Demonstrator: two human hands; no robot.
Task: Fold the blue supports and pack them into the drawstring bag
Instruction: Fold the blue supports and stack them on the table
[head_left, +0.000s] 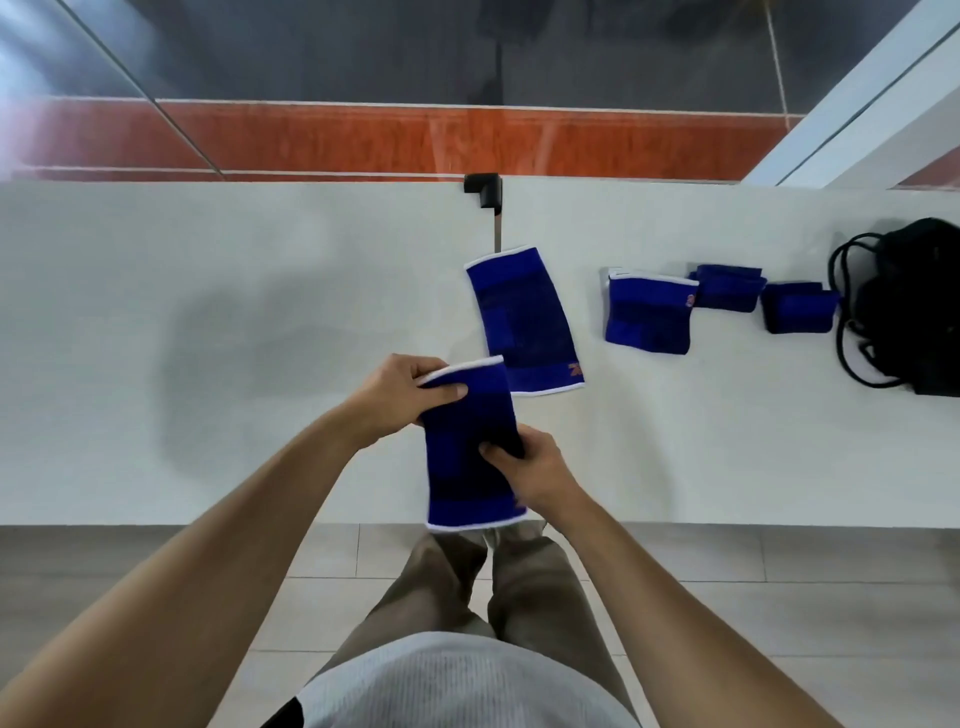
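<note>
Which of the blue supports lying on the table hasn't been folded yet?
The long support lying flat at full length, just beyond the hands. The three to its right, toward the black drawstring bag, are folded into shorter bundles.

Left hand (400, 397), right hand (530, 470) grip unfolded blue support (467, 452) above table (208, 312).

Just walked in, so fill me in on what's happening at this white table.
A person is holding one long blue knit support with white edging in both hands over the table's near edge: the left hand pinches its top, the right hand grips its side. Another unfolded blue support lies flat on the white table. To its right sit three smaller folded blue pieces, then the black drawstring bag. Nothing visibly packed yet.
</note>
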